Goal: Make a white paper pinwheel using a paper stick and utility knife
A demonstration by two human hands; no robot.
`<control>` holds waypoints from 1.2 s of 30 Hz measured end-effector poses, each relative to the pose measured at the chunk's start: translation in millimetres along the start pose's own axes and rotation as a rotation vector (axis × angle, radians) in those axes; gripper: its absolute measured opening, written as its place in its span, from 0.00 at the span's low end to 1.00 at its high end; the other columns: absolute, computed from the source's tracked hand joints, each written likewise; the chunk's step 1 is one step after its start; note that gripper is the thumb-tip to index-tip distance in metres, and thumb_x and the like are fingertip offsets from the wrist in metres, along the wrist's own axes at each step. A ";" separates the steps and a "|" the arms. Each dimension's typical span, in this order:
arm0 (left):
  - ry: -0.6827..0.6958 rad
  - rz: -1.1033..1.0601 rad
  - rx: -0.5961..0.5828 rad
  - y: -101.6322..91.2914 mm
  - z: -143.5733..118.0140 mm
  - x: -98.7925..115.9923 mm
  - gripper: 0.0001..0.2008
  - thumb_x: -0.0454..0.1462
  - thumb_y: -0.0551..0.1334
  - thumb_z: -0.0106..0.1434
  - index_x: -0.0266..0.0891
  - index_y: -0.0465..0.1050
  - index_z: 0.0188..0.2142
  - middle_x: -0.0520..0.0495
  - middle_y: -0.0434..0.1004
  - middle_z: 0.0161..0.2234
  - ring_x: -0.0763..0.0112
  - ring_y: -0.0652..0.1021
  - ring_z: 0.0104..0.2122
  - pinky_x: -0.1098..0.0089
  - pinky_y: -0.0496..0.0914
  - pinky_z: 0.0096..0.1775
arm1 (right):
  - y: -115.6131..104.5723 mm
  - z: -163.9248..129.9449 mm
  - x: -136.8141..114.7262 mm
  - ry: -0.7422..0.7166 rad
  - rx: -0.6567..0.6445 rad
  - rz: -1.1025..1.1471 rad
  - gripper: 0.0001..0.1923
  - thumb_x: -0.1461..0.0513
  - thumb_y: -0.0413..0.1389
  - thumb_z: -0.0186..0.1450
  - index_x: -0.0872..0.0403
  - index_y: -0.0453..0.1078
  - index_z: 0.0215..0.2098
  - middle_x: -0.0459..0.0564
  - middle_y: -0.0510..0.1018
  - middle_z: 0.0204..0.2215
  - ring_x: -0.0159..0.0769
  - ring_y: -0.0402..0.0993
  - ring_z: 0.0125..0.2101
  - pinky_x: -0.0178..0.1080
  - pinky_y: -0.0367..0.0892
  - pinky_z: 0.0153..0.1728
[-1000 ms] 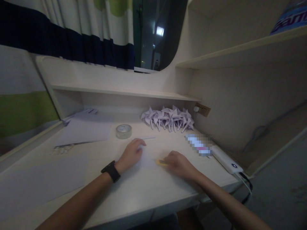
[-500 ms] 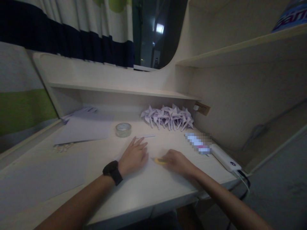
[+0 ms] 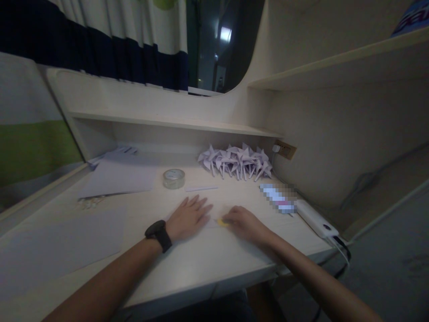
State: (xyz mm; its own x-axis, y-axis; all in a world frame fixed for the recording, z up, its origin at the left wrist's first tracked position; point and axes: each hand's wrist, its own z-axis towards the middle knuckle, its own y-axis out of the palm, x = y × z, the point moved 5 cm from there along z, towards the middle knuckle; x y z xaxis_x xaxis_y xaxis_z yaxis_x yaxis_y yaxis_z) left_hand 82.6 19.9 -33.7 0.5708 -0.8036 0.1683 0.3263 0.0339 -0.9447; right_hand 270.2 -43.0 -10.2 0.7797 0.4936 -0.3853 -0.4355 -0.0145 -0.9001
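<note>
My left hand (image 3: 189, 219), with a black watch on its wrist, lies flat with fingers spread on a piece of white paper (image 3: 212, 224); most of that paper is hidden under it. Closed around a small yellow utility knife (image 3: 221, 222), my right hand (image 3: 243, 223) rests just to the right. The knife's tip points left, toward the paper by my left fingers. A thin white paper stick (image 3: 201, 188) lies beyond my left fingertips. Behind it stands a roll of clear tape (image 3: 174, 179).
Several white paper pinwheels (image 3: 239, 161) are heaped at the back. A stack of white paper (image 3: 119, 174) and a large sheet (image 3: 67, 250) lie left, with small pale pieces (image 3: 90, 203) between them. On the right are a blurred-out phone (image 3: 278, 198) and a white power strip (image 3: 317, 219).
My left hand has shifted slightly down and right, its fingers now flatter and away from the paper stick. The knife in my right hand has moved slightly; the view has tilted a little.
</note>
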 end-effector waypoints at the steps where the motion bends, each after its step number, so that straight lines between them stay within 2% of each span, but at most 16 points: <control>1: -0.004 0.002 -0.010 -0.2 0.0 0.1 0.24 0.49 0.44 0.71 0.51 0.58 0.63 0.44 0.56 0.65 0.50 0.56 0.64 0.44 0.50 0.60 | -1.8 -0.8 0.0 0.000 0.000 0.001 0.13 0.66 0.56 0.64 0.53 0.75 0.47 0.53 0.75 0.39 0.38 0.68 0.41 0.38 0.63 0.44; 5: -0.038 0.051 -0.058 0.2 0.2 2.8 0.27 0.52 0.41 0.71 0.49 0.57 0.64 0.43 0.55 0.66 0.49 0.54 0.65 0.44 0.47 0.60 | -8.3 -4.0 -3.3 -0.012 -0.033 0.003 0.13 0.65 0.56 0.64 0.53 0.75 0.46 0.53 0.75 0.37 0.38 0.69 0.39 0.38 0.63 0.42; 11: -0.025 0.122 -0.075 3.2 0.7 12.1 0.35 0.56 0.39 0.69 0.36 0.56 0.65 0.32 0.52 0.65 0.50 0.52 0.65 0.48 0.43 0.62 | -15.3 -6.7 -14.9 -0.051 -0.092 0.025 0.12 0.67 0.56 0.62 0.53 0.76 0.43 0.51 0.75 0.36 0.37 0.70 0.37 0.36 0.63 0.39; 17: -0.046 0.121 -0.102 8.2 0.8 9.7 0.35 0.55 0.38 0.69 0.38 0.53 0.66 0.34 0.49 0.67 0.49 0.51 0.66 0.46 0.47 0.61 | -14.4 -8.5 -17.8 -0.048 -0.146 0.017 0.11 0.67 0.56 0.62 0.53 0.76 0.41 0.50 0.74 0.34 0.36 0.71 0.36 0.35 0.63 0.37; 24: -0.052 0.107 -0.086 7.5 0.8 9.7 0.34 0.55 0.39 0.69 0.39 0.55 0.65 0.36 0.51 0.66 0.48 0.50 0.66 0.46 0.46 0.62 | -22.1 -12.6 -21.6 -0.040 -0.209 0.043 0.09 0.66 0.59 0.61 0.54 0.75 0.41 0.50 0.74 0.35 0.36 0.71 0.35 0.35 0.64 0.37; 27: -0.055 0.103 -0.075 8.0 0.5 9.0 0.33 0.55 0.39 0.69 0.40 0.55 0.65 0.37 0.51 0.66 0.48 0.51 0.66 0.47 0.47 0.62 | -19.7 -12.7 -22.9 -0.054 -0.164 0.029 0.13 0.64 0.59 0.62 0.54 0.74 0.46 0.52 0.74 0.38 0.37 0.71 0.37 0.37 0.64 0.40; 30: -0.061 0.111 -0.071 8.0 0.4 8.7 0.32 0.55 0.40 0.69 0.41 0.55 0.65 0.38 0.51 0.66 0.49 0.52 0.66 0.47 0.47 0.62 | -9.4 -11.7 -28.2 -0.113 -0.062 -0.017 0.18 0.63 0.56 0.64 0.53 0.69 0.53 0.54 0.73 0.42 0.39 0.68 0.42 0.40 0.63 0.44; 32: -0.061 0.117 -0.071 7.0 0.3 9.8 0.30 0.52 0.39 0.71 0.41 0.55 0.65 0.38 0.51 0.66 0.50 0.52 0.66 0.47 0.47 0.62 | 0.3 -11.4 -33.1 -0.136 -0.006 -0.079 0.16 0.62 0.54 0.66 0.52 0.69 0.52 0.54 0.72 0.42 0.40 0.66 0.42 0.41 0.63 0.44; 36: -0.060 0.120 -0.077 3.4 -0.2 12.4 0.27 0.45 0.38 0.72 0.41 0.55 0.65 0.39 0.52 0.66 0.52 0.52 0.66 0.46 0.47 0.62 | 14.6 -13.5 -44.3 -0.197 0.029 -0.220 0.14 0.57 0.52 0.67 0.53 0.70 0.49 0.55 0.70 0.43 0.42 0.64 0.42 0.45 0.62 0.44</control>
State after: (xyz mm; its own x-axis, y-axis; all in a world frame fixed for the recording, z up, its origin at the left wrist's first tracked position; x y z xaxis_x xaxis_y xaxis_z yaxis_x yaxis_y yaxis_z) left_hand 90.6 10.0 -34.9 0.6473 -0.7593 0.0673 0.1956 0.0801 -0.9774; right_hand 235.4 -76.8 -9.1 0.7557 0.6415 -0.1321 -0.2805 0.1348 -0.9503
